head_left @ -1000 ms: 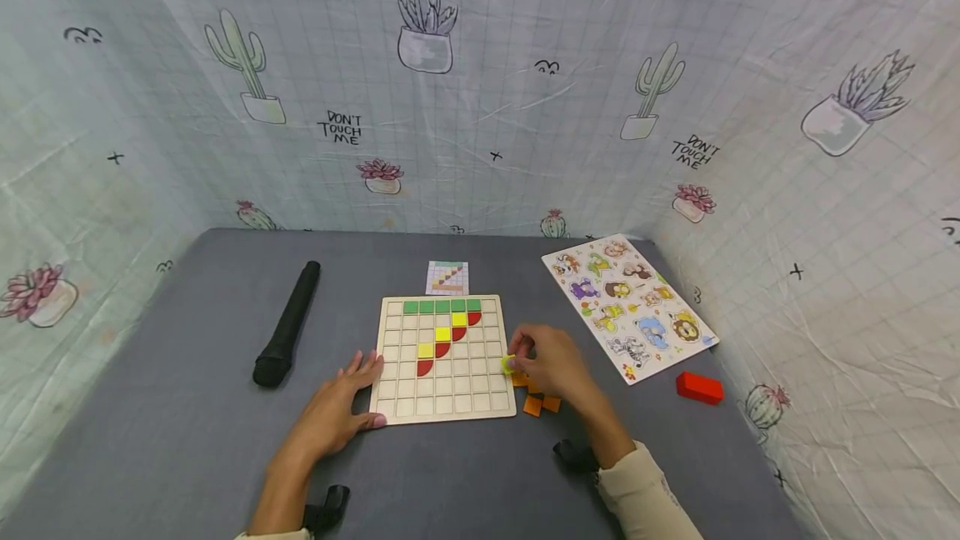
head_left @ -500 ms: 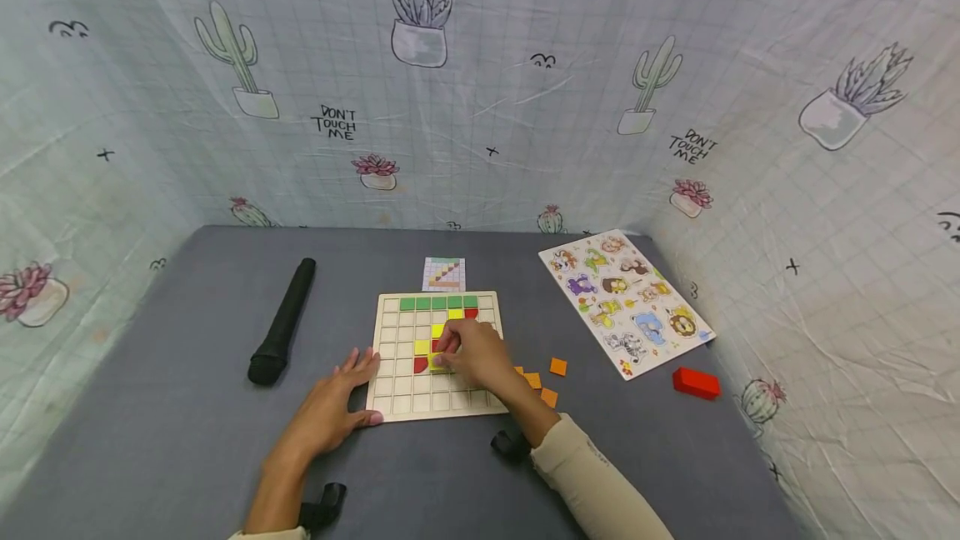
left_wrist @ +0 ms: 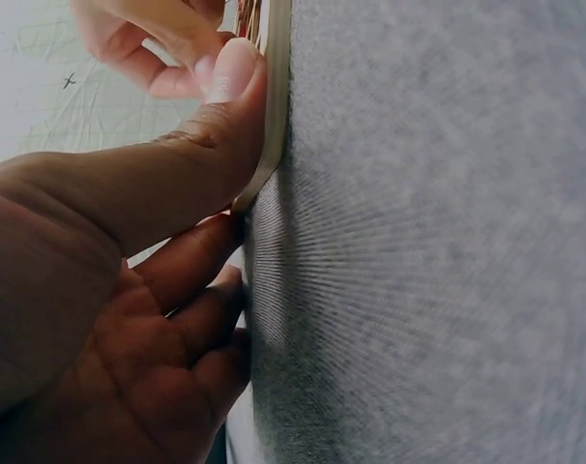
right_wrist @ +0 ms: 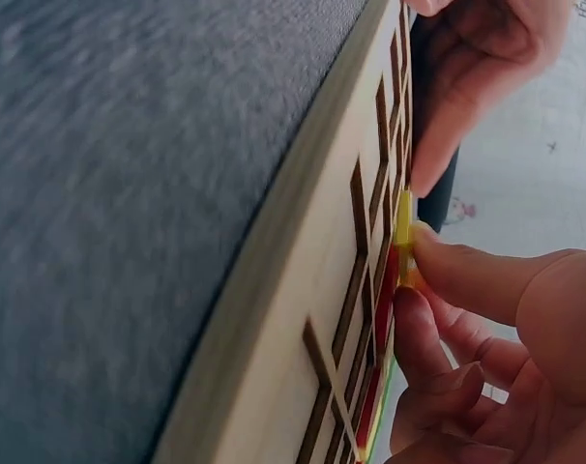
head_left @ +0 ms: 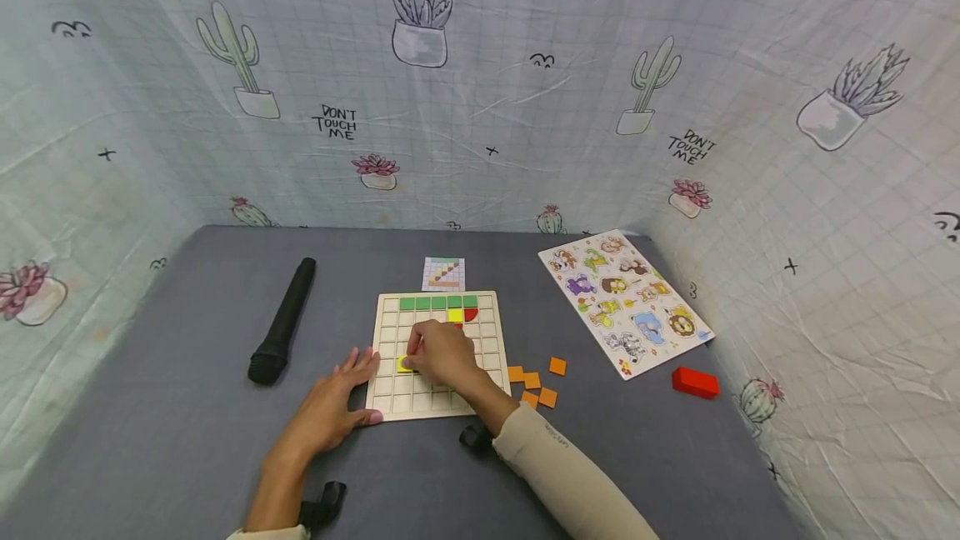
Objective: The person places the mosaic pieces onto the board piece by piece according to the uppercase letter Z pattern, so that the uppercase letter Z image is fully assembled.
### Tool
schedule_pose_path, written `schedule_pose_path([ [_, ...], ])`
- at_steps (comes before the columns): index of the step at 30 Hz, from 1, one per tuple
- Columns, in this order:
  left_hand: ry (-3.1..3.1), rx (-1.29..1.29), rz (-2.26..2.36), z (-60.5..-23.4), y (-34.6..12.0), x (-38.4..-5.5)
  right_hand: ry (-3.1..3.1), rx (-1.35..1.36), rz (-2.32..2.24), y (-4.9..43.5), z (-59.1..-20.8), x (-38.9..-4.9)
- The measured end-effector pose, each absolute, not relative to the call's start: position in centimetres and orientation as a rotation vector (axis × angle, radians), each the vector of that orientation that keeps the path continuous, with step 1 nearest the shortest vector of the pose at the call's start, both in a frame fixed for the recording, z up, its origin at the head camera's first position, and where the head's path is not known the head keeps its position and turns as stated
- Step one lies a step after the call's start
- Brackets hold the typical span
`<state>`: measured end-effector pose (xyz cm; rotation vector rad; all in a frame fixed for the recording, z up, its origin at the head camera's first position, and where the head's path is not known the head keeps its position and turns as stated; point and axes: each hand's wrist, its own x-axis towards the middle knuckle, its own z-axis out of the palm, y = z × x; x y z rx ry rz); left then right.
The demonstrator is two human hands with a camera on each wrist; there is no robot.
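In the head view, a wooden grid board (head_left: pixel 489 369) lies in front of me, with a row of green square tiles (head_left: pixel 438 303) along its top. A yellow square tile (head_left: pixel 455 315) and a red quarter-circle tile (head_left: pixel 471 315) show below that row; others are hidden behind my right hand (head_left: pixel 447 357). That hand pinches another yellow square tile (right_wrist: pixel 403 227) between thumb and finger, over the left part of the grid. My left hand (head_left: pixel 330 407) rests at the board's left edge, fingers spread, its thumb (left_wrist: pixel 237 72) against the near corner.
Several orange square tiles (head_left: pixel 532 380) lie right of the board. Behind it is a small pattern card (head_left: pixel 444 274). A black microphone (head_left: pixel 282 323) lies at left. An animal picture board (head_left: pixel 628 302) and a red block (head_left: pixel 695 382) are at right.
My right hand has carried the yellow tile leftward from beside the board's right edge, across the grid to its left part. The orange tiles are uncovered. The left hand stays at the board's edge.
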<state>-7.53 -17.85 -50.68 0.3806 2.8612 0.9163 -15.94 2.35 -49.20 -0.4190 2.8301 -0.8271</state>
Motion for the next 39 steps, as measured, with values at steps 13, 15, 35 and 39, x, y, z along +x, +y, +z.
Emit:
schedule_pose_path([
  [13,2.867,0.400,0.922,-50.9,-17.8,-7.6,2.770,-0.519,-0.846,2.9,-48.3,-15.3],
  [15,2.863,0.394,0.916,-51.0,-17.8,-7.6,2.754,-0.525,-0.864,3.6,-47.9,-15.1],
  [35,2.842,0.337,0.909,-51.0,-17.8,-7.5,2.812,-0.257,-1.063,14.9,-47.1,-13.8],
  [39,2.837,0.337,0.918,-51.0,-17.8,-7.5,2.859,-0.174,-1.025,16.7,-47.5,-13.4],
])
